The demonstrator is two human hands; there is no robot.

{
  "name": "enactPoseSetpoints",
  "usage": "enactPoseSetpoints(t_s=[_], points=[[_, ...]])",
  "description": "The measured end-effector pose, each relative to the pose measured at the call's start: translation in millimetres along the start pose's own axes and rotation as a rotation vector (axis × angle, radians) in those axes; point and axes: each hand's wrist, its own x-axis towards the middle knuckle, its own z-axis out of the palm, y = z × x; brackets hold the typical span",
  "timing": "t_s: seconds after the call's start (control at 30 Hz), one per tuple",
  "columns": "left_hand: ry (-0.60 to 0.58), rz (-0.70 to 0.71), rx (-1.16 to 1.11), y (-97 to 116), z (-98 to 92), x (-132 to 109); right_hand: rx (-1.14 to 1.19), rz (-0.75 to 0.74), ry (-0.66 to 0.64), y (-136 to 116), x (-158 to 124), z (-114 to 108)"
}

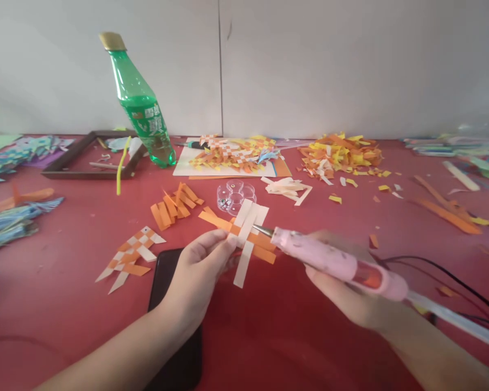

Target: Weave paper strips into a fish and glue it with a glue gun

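My left hand (199,263) pinches a woven piece of orange and white paper strips (244,231), holding it just above the red table (269,326). My right hand (350,288) grips a pink hot glue gun (334,260). Its metal nozzle touches the right side of the woven piece. A clear glue stick pokes out of the gun's back, toward the lower right.
A black phone (167,271) lies under my left wrist. A finished woven fish (132,255) and loose orange strips (175,206) lie to the left. A clear bead box (234,196), a green bottle (140,103), a wooden frame (65,163), paper scraps (338,155) and black cables (452,277) are about.
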Motion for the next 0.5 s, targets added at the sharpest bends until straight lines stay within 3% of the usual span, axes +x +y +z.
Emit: enactPoseSetpoints(t_s=[0.17, 0.37, 0.5], points=[[-0.026, 0.064, 0.130, -4, -2.8, -2, -0.196, -0.065, -0.055, 3, -3, 10], [-0.053, 0.166, 0.299, -4, -3.1, -6, -0.453, -0.182, 0.000, -10, 0, 4], [-0.055, 0.211, 0.339, -3, -1.7, -6, -0.486, -0.137, -0.028, -14, -1, 2]])
